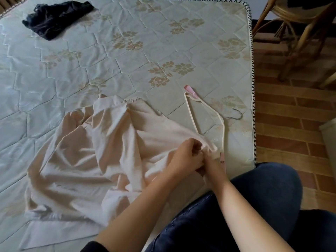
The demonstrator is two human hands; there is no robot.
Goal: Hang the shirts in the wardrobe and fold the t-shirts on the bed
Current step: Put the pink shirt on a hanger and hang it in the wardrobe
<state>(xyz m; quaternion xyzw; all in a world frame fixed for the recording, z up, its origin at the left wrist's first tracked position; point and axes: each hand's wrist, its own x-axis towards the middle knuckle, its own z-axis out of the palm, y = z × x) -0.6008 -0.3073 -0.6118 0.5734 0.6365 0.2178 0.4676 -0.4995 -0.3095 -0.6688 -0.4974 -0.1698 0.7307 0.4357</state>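
A pale peach shirt (94, 153) lies crumpled on the mattress (127, 51), spread out to the left of my hands. A cream plastic hanger (206, 113) with pink tips and a metal hook lies beside it on the right, its lower end under the shirt's edge. My left hand (187, 155) grips a bunched fold of the shirt at that edge. My right hand (212, 166) is right below it, fingers pinching the same cloth near the hanger's lower pink tip. A dark garment (54, 18) lies bunched at the far left of the bed.
The mattress edge with zigzag trim (251, 88) runs down the right. Beyond it is a brick-pattern floor (287, 110) and a rattan chair (298, 33) at the top right. My knee in dark jeans (258, 200) rests at the bed's near corner.
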